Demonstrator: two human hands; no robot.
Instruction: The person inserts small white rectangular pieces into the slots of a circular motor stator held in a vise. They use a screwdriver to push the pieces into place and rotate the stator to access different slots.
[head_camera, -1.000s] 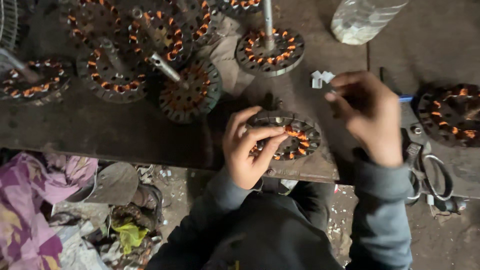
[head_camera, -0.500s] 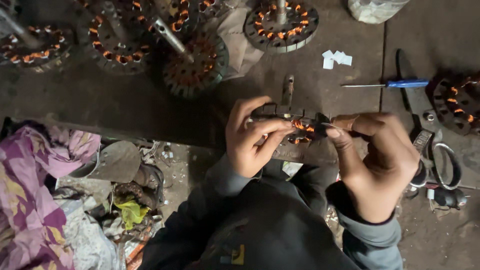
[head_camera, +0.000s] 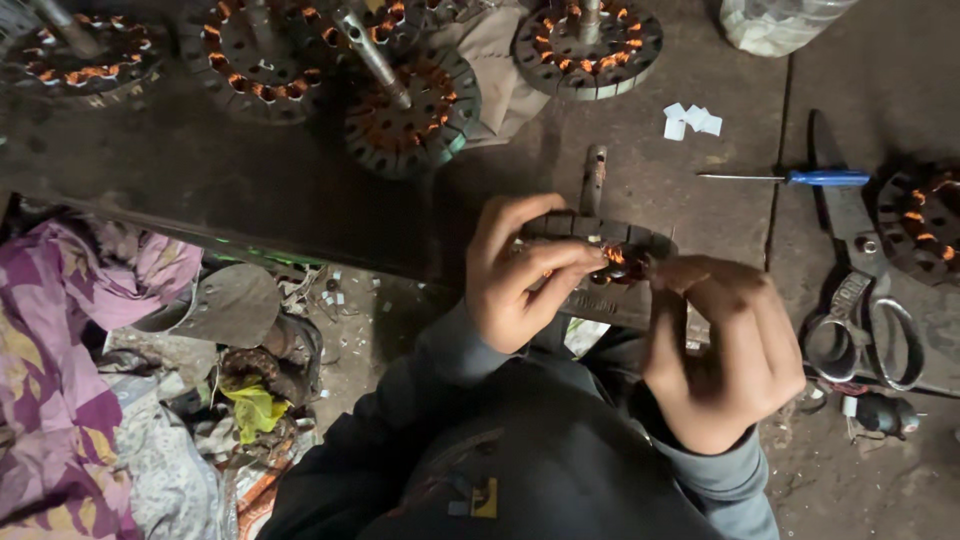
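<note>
Our left hand (head_camera: 515, 275) fingers clamp a round, ridged metal stator (head_camera: 610, 245) wound with copper wire; right hand (head_camera: 725, 350) fingertips pinch together at its coil, near the table (head_camera: 300, 190) edge.

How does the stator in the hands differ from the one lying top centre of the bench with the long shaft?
The held stator sits at the bench edge, gripped by the left hand and the right hand; the shafted stator lies untouched further back. The held stator is largely hidden by fingers, while the shafted stator shows its full ring. The shafted stator's shaft looks longer and slants; the held stator's points straight away. Both are dark rings with copper windings.
</note>
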